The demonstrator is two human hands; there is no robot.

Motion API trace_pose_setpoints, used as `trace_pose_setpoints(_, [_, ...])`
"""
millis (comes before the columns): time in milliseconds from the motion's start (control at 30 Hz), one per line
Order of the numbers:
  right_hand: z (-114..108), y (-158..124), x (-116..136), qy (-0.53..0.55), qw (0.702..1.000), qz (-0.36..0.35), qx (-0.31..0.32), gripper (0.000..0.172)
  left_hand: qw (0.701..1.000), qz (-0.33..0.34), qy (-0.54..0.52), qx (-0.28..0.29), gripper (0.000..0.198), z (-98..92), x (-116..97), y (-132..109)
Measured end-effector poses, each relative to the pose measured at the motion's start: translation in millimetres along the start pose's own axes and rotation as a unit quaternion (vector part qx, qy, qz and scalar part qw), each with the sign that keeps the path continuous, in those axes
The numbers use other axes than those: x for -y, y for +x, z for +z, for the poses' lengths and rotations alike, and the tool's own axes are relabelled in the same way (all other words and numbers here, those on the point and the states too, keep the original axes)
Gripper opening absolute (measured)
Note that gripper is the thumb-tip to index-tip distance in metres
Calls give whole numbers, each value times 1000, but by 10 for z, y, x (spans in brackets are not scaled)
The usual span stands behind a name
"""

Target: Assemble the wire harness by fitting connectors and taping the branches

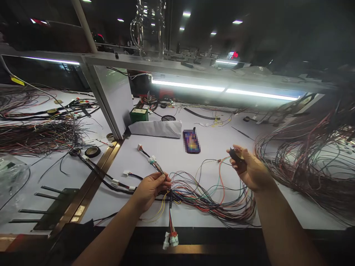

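Observation:
My left hand (152, 190) is closed around a branch of a wire harness (159, 168), pinching it between thumb and fingers. Small connectors (152, 159) sit along that branch, beyond the fingertips. Below the hand, another branch hangs over the table's front edge and ends in white connectors (173, 239). Loose coloured wires (205, 195) fan out to the right from the junction. Raised over the table on the right, my right hand (251, 170) grips a roll of black tape (237, 155), partly hidden by the fingers.
A phone with a blurred screen (191, 141) lies mid-table. Behind it are a folded white sheet (155, 129) and a green box (139, 115). A thick wire bundle (299, 166) spills along the right. Another tape roll (92, 151) and a pronged dark plate (57, 208) lie left.

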State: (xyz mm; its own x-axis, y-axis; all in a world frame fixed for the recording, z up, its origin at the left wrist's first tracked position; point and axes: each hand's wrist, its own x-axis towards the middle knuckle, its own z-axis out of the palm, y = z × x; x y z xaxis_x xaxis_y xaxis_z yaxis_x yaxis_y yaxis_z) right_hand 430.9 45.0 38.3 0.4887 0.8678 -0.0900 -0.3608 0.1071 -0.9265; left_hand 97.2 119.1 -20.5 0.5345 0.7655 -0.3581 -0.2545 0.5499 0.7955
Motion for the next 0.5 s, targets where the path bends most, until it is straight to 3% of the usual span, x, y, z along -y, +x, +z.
trace_pose_setpoints(100, [-2, 18, -17, -44, 998, -27, -24, 36, 1000, 1, 3, 3, 18, -4, 11, 3])
trace_pose_setpoints(267, [76, 25, 57, -143, 977, -139, -76, 43, 1000, 2, 4, 11, 18, 11, -4, -7])
trace_pose_setpoints(433, [86, 68, 189, -46, 997, -25, -48, 37, 1000, 1, 5, 7, 18, 31, -16, -27])
trace_pose_setpoints(500, [48, 97, 193, -12, 998, -18, -56, 34, 1000, 4, 3, 9, 18, 32, -13, -30])
